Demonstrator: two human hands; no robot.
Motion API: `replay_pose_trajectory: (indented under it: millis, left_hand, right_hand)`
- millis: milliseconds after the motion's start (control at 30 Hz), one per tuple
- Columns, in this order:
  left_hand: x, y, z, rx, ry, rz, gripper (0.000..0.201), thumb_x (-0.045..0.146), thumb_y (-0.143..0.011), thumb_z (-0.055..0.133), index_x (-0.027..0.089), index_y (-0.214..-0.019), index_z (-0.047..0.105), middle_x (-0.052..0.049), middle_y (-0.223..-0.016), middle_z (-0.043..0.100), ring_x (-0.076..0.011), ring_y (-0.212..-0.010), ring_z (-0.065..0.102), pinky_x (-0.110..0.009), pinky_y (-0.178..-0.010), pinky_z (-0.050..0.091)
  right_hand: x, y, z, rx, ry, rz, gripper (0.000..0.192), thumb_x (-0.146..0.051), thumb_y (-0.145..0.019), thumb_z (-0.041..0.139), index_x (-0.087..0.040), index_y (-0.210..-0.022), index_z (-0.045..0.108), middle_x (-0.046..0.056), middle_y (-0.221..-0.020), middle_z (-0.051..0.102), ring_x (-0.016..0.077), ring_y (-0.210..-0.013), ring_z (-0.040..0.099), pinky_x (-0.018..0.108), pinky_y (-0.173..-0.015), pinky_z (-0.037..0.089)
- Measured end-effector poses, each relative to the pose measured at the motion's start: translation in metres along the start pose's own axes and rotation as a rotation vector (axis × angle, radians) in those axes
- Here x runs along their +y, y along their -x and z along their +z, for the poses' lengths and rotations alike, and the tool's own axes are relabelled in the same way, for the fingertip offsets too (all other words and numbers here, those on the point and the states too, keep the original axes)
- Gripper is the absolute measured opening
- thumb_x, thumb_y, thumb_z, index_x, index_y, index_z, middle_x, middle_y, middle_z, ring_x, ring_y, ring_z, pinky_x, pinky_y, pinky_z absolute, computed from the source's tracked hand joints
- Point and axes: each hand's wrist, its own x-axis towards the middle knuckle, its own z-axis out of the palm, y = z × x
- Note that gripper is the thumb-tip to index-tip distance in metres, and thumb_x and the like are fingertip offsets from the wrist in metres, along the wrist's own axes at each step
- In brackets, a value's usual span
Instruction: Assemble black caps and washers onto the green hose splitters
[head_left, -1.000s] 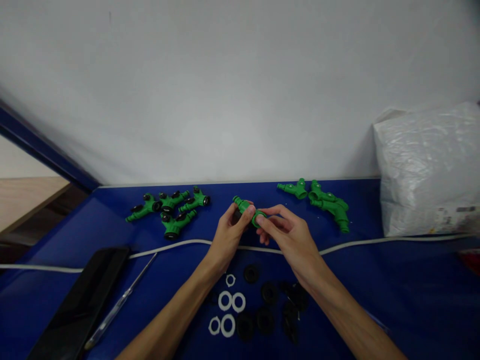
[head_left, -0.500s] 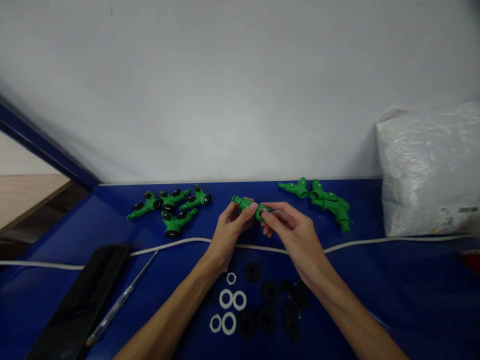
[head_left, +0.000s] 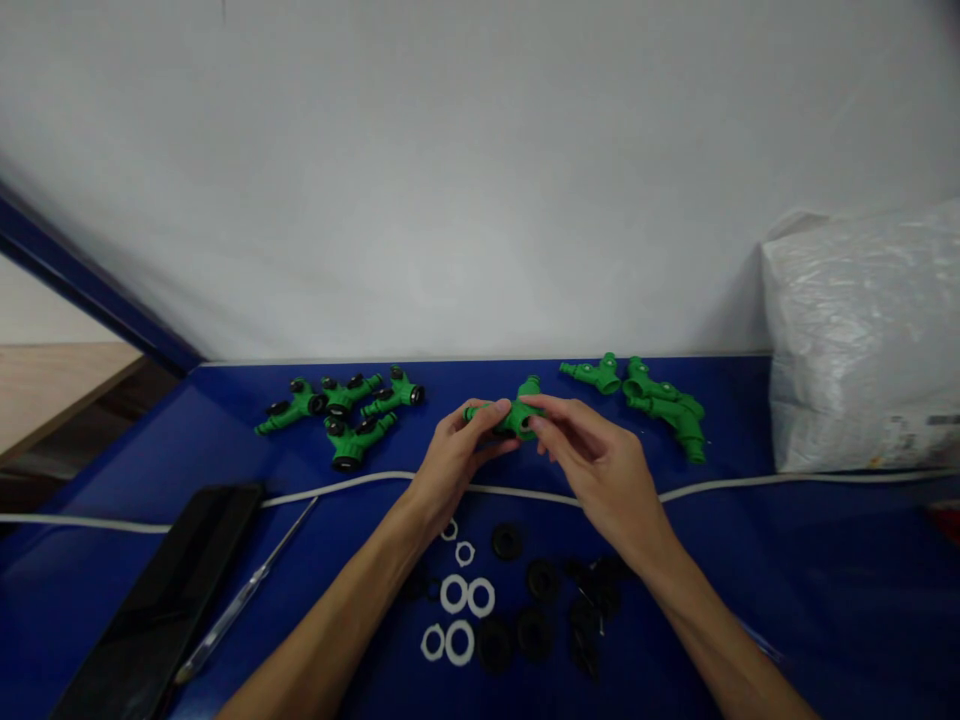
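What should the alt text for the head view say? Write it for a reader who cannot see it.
Two bare hands, left hand and right hand, hold one green plastic Y-shaped hose connector above a blue table. More green connectors lie behind; white plastic rings and black rubber washers lie in front.

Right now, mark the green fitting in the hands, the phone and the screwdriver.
green fitting (head_left: 517, 412): head view, on its body between both hands' fingertips.
phone (head_left: 157, 600): head view, middle of its dark screen.
screwdriver (head_left: 225, 620): head view, on its clear handle.
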Motion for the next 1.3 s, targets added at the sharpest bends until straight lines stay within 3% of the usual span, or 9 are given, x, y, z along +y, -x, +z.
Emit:
replay_pose_trajectory:
  millis: [133,233,500,800,1300]
  left_hand:
    - [0.002,0.002,0.002,-0.03,0.1,-0.044,0.025,0.03,-0.073,0.084,0.017,-0.091,0.073,-0.003,-0.093,0.071,-0.0156,-0.088,0.067,-0.029,-0.086,0.056]
    - [0.005,0.004,0.003,-0.075,0.098,-0.081,0.038,0.027,-0.075,0.08,0.017,-0.11,0.073,-0.006,-0.105,0.073,-0.0191,-0.094,0.067,-0.034,-0.09,0.055]
    - [-0.001,0.0,-0.001,-0.138,0.004,-0.033,0.048,0.043,-0.082,0.077,0.017,-0.121,0.073,-0.008,-0.1,0.074,-0.0183,-0.085,0.066,-0.031,-0.084,0.052]
    - [-0.002,0.0,-0.004,-0.107,-0.125,-0.032,0.052,0.051,-0.083,0.075,0.021,-0.125,0.073,-0.008,-0.103,0.074,-0.0154,-0.081,0.062,-0.025,-0.07,0.05]
    - [-0.006,-0.001,-0.003,-0.107,-0.145,0.0,0.052,0.052,-0.084,0.073,0.022,-0.127,0.072,-0.008,-0.11,0.074,-0.0184,-0.089,0.064,-0.028,-0.078,0.051]
  right_hand:
    - [0.001,-0.002,0.001,-0.028,-0.152,0.121,0.032,-0.036,-0.091,0.069,-0.025,-0.12,0.071,-0.003,-0.072,0.066,0.0129,-0.063,0.062,0.028,-0.063,0.051]
    - [0.002,-0.002,0.001,-0.044,-0.213,0.162,0.033,-0.038,-0.09,0.071,-0.024,-0.12,0.07,-0.003,-0.069,0.066,0.0133,-0.061,0.063,0.028,-0.06,0.05]
    - [0.0,-0.001,0.005,-0.074,-0.24,0.204,0.03,-0.036,-0.08,0.081,-0.024,-0.105,0.071,-0.006,-0.069,0.063,0.0115,-0.062,0.062,0.025,-0.059,0.049]
    - [0.002,0.0,0.005,-0.086,-0.243,0.226,0.029,-0.033,-0.075,0.084,-0.023,-0.093,0.063,-0.006,-0.067,0.063,0.0123,-0.06,0.062,0.026,-0.058,0.049]
    - [0.003,0.002,0.008,-0.091,-0.253,0.236,0.029,-0.037,-0.08,0.08,-0.023,-0.094,0.06,-0.006,-0.066,0.064,0.0126,-0.057,0.061,0.028,-0.057,0.047]
